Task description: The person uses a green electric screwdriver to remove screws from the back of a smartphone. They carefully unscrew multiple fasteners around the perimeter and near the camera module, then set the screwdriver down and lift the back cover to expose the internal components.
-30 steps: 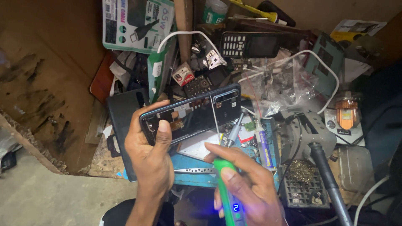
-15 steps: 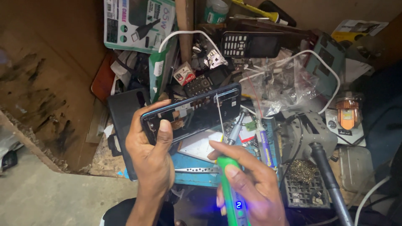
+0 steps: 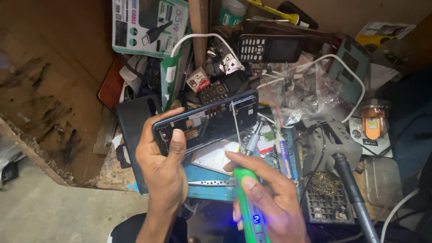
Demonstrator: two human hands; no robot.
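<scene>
My left hand (image 3: pixel 163 166) grips an opened smartphone (image 3: pixel 211 120) by its left end, thumb resting on the exposed inside. The phone is held tilted above the bench, its right end higher. My right hand (image 3: pixel 265 198) holds a green electric screwdriver (image 3: pixel 248 204) with a lit blue display. Its thin metal bit (image 3: pixel 237 128) reaches up to the phone's upper right corner and touches the inside there.
The cluttered bench carries a black keypad phone (image 3: pixel 270 48), a white cable (image 3: pixel 202 40), a dark phone back cover (image 3: pixel 132 126), a green-white cable package (image 3: pixel 148 27), a blue mat (image 3: pixel 211 180), a tip-cleaner tray (image 3: pixel 326 198) and a soldering handle (image 3: pixel 355 198). A wooden wall (image 3: pixel 54 81) stands on the left.
The phone has shifted slightly and the screwdriver bit has moved up to its upper right corner. Both hands keep their grips.
</scene>
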